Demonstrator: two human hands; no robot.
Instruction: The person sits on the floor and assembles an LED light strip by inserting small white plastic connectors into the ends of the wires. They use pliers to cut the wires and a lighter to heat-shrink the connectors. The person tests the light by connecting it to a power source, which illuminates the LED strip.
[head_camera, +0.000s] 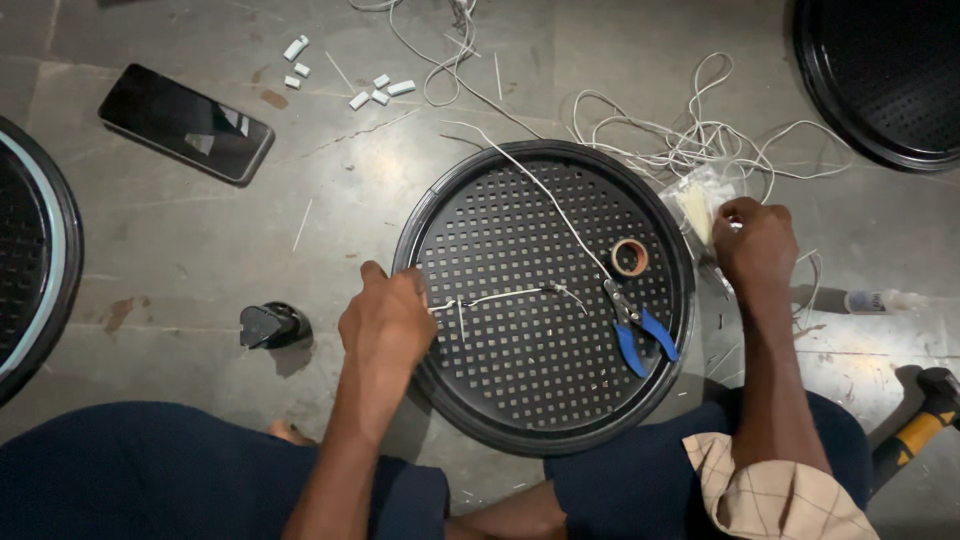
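Note:
A round black perforated grille (520, 370) lies on the grey floor in front of me. My left hand (385, 320) rests on its left rim, fingers closed on a thin white wire (505, 294) that runs across the holes. Beyond the grille's right rim, my right hand (755, 240) pinches something in a clear plastic bag of white cable ties (695, 205). Blue-handled pliers (635, 325) and a small roll of brown tape (629, 257) lie on the grille's right part.
A black phone (185, 122) lies at upper left, white connectors (380, 90) near it. Tangled white wire (700, 140) sits behind the grille. More black grilles are at far left (40, 250) and top right (880, 80). A small black part (270, 325) and a yellow-handled tool (925, 425) lie nearby.

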